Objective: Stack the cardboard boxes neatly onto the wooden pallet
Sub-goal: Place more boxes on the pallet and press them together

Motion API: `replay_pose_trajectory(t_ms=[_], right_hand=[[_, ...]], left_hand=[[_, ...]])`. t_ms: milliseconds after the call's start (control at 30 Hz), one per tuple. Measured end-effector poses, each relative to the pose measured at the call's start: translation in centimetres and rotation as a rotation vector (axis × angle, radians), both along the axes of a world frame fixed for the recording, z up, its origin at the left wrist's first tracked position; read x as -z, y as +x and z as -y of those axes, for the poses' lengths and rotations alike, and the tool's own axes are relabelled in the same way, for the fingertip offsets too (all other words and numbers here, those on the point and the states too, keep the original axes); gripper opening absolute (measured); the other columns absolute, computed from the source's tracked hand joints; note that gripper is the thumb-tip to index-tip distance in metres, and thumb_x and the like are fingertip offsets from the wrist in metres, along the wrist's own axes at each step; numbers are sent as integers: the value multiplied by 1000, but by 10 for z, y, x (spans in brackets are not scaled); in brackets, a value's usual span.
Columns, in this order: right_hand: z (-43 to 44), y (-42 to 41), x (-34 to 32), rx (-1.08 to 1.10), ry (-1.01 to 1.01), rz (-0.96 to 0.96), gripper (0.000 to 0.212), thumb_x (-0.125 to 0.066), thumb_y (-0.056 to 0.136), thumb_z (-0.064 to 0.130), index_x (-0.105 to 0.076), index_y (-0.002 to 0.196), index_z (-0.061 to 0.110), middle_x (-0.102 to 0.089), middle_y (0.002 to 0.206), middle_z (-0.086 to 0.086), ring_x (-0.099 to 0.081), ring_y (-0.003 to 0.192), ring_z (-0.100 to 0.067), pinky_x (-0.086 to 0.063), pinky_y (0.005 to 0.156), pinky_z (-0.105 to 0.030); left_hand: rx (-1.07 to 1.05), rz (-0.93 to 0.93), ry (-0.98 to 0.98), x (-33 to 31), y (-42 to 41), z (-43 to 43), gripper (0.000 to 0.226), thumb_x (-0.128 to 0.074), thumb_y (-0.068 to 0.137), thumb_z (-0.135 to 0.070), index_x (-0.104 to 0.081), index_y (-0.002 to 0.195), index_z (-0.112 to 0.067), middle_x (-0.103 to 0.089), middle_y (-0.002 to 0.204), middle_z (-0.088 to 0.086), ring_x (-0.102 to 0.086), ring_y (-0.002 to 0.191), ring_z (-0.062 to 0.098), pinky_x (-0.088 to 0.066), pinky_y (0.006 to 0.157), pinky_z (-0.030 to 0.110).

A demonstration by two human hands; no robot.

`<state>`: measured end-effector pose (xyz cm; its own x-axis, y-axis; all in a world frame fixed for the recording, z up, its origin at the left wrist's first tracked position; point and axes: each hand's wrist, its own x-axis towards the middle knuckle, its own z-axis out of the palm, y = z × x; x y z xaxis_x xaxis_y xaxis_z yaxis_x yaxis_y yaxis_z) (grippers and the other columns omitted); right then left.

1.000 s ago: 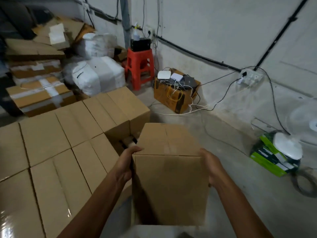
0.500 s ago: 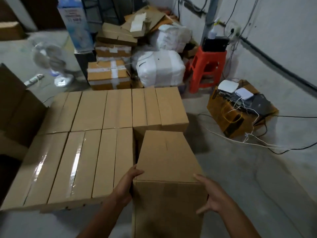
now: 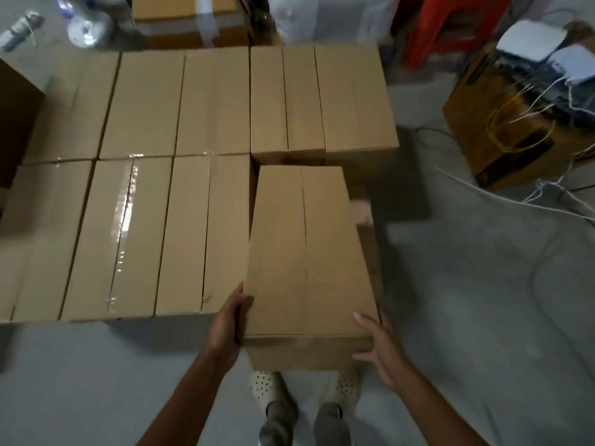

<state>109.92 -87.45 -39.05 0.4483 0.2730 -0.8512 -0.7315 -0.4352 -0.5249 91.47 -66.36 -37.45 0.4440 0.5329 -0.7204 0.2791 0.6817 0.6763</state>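
1. The box [image 3: 307, 252] lies at the right end of the near row of the stacked boxes [image 3: 145, 220]. Its left side is just beside its neighbour and its far end is close to the back row. Whether it rests fully down I cannot tell.
2. The left hand [image 3: 229, 320] is pressed flat against the box's left side at the near corner. The right hand [image 3: 378, 344] is spread over the near right corner, thumb on top. Neither hand curls round anything.
3. It is plain corrugated cardboard, so probably stiff at the walls, with a dry matt skin that palms can grip by friction. It looks like a two-handed load, though I cannot judge the weight.
4. The best hold is likely on opposite sides near the corners, where cardboard is stiffest. The top flaps along the centre seam may give under pressure.
5. The left fingers risk being nipped against the stacked boxes as the gap closes.
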Motion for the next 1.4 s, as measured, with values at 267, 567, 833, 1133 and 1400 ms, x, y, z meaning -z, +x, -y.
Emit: replay_pose_trajectory(t_ms=[267, 567, 833, 1133, 1400], right_hand=[[25, -48, 130, 7, -42, -17, 53, -69, 89, 12, -57, 138, 29, -70, 122, -2, -63, 113, -28, -53, 95, -55], [22, -65, 196, 296, -130, -139, 35, -54, 101, 41, -68, 122, 18, -73, 114, -11, -67, 105, -32, -54, 87, -44], [-21, -33, 222, 222, -192, -57, 31, -61, 93, 52, -66, 97, 22, -70, 119, -9, -64, 111, -32, -48, 104, -53], [-68, 16, 250, -101, -336, 131, 45, -55, 96, 52, -61, 126, 19, -66, 123, -10, -62, 111, -34, -52, 98, -56], [-84, 23, 245, -159, -270, 191, 44, -64, 88, 30, -58, 130, 17, -65, 127, -8, -60, 116, -30, -48, 104, -54]], left_hand=[[-427, -194, -185, 133, -44, 39, 56, -29, 104, -52, -70, 119, -17, -74, 115, 10, -61, 119, 32, -43, 99, 45], [-751, -146, -485, 206, -71, 63, 79, -33, 95, -72, -50, 140, -9, -61, 134, 14, -57, 122, 36, -40, 108, 52], [-884, -19, -534, 220, -52, 35, 94, -37, 94, -74, -23, 156, -5, -35, 155, 18, -42, 139, 38, -35, 114, 53], [-903, 176, -527, 239, -32, -4, 101, -39, 91, -76, -20, 157, -2, -37, 155, 19, -44, 138, 36, -35, 117, 51], [-935, 265, -512, 232, -18, -15, 84, -45, 92, -71, -47, 142, -3, -56, 138, 21, -56, 127, 36, -40, 114, 51]])
